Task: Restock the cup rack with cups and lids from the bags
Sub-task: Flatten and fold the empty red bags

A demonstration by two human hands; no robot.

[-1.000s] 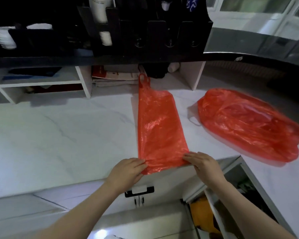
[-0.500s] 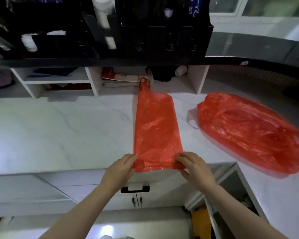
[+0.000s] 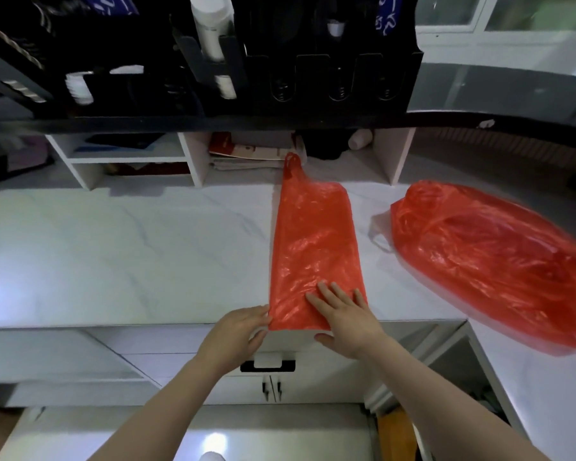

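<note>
Flat red bag (image 3: 313, 247), right hand (image 3: 346, 319) pressing, left hand (image 3: 236, 331) pinching corner

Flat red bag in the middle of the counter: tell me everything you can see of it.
The flat bag is thin, crinkled, glossy red plastic, smoothed into a long narrow strip and seemingly empty. It lies on the white marbled counter, handle at the far end, near end at the counter's front edge. The right hand presses flat on its near end; the left hand pinches its near left corner.
</note>
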